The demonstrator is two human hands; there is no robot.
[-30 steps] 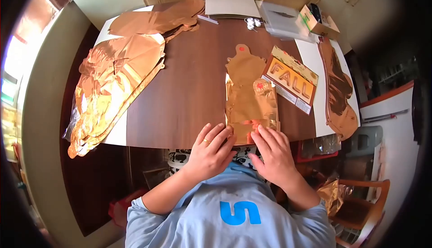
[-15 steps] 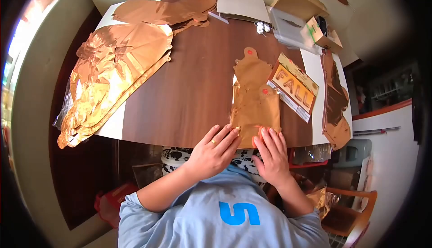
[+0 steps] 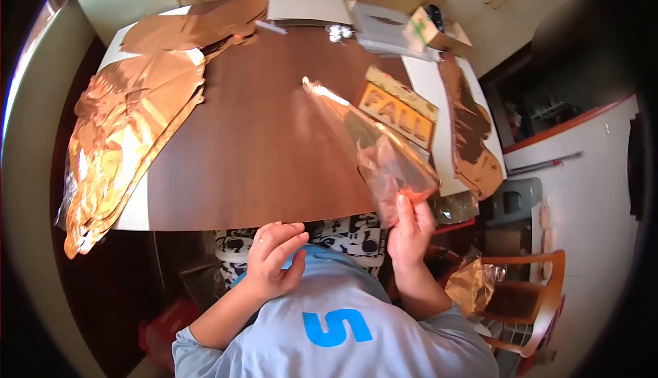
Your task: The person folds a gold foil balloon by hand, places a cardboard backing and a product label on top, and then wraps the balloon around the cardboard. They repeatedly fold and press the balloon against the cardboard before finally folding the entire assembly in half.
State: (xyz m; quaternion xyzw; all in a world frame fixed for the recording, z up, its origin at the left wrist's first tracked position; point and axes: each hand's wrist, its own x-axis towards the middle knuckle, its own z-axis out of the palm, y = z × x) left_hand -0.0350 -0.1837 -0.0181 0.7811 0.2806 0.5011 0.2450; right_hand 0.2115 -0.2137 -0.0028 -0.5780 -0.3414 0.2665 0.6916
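At the desk (image 3: 260, 138), the right hand (image 3: 411, 233) pinches a flat foil balloon (image 3: 387, 160) by its near end, likely sparing it creases; the left hand (image 3: 273, 260), loosely curled, hangs empty!

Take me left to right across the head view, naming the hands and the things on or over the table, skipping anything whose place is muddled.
Large gold foil pile → left hand → small white items → right hand gripping a foil piece → narrow copper foil.
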